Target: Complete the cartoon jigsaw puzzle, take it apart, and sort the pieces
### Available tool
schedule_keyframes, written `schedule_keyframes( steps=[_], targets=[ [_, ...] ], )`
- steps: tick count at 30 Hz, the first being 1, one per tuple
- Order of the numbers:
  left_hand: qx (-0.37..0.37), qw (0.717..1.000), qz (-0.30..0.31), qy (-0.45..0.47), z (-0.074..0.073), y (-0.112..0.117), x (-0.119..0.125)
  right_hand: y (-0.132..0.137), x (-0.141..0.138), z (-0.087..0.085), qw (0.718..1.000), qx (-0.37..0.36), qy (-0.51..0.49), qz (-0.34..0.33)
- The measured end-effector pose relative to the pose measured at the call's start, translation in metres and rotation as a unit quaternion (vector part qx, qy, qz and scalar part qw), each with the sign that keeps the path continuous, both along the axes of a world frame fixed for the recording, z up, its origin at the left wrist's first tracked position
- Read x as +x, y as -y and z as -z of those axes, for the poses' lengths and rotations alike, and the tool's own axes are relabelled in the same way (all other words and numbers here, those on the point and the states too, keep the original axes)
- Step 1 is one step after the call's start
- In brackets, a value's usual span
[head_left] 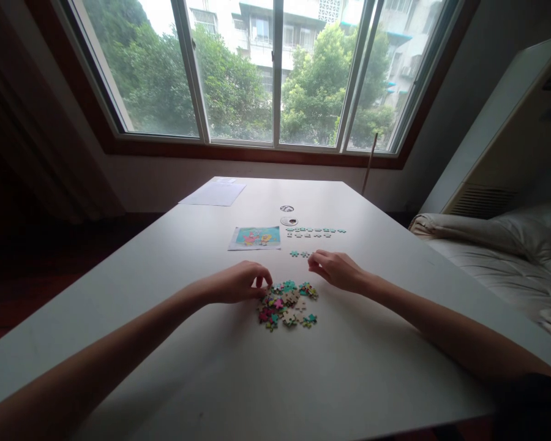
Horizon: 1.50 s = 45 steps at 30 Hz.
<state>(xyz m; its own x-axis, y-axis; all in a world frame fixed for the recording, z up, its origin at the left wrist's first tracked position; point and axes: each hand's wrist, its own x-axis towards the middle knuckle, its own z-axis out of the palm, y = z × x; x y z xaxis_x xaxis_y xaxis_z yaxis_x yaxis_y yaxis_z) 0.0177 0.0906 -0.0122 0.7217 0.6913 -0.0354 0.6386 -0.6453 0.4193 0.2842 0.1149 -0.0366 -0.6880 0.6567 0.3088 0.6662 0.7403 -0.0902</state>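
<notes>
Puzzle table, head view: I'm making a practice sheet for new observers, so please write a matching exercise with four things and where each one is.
Things
1. Left hand
2. Right hand
3. Cartoon picture
4. Papers

Places
A. Just left of the two long rows
B. At the left edge of the pile
C. At the far left corner of the table
D. At the right end of the two-piece row

Pairs
1-B, 2-D, 3-A, 4-C
</notes>
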Motion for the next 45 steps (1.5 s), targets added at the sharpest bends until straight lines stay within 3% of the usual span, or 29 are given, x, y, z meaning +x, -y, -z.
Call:
schedule_keyframes(
  steps=[11, 20, 26, 36, 40, 45],
  targets=[
    [-0.044, 0.997, -0.022, 0.066, -0.001, -0.003, 0.002, 0.002, -0.004, -0.002, 0.998, 0.048, 0.018, -0.028],
    [-0.009, 0.968, -0.109, 0.226, 0.010, -0.006, 0.021, 0.016, -0.016, -0.004, 0.993, -0.011, -0.107, -0.055],
    [-0.026, 0.958, -0.115, 0.261, 0.010, 0.005, 0.037, 0.026, -0.022, -0.007, 0.982, 0.000, -0.174, -0.074],
    [-0.102, 0.939, -0.111, 0.311, 0.011, 0.006, 0.039, 0.026, -0.023, -0.009, 0.981, 0.029, -0.168, -0.091],
    [-0.189, 0.915, -0.131, 0.331, 0.006, 0.008, 0.040, 0.025, -0.022, -0.009, 0.983, 0.039, -0.156, -0.090],
    [-0.395, 0.833, -0.167, 0.349, -0.001, 0.011, 0.039, 0.022, -0.019, -0.010, 0.972, 0.081, -0.173, -0.136]
  ],
)
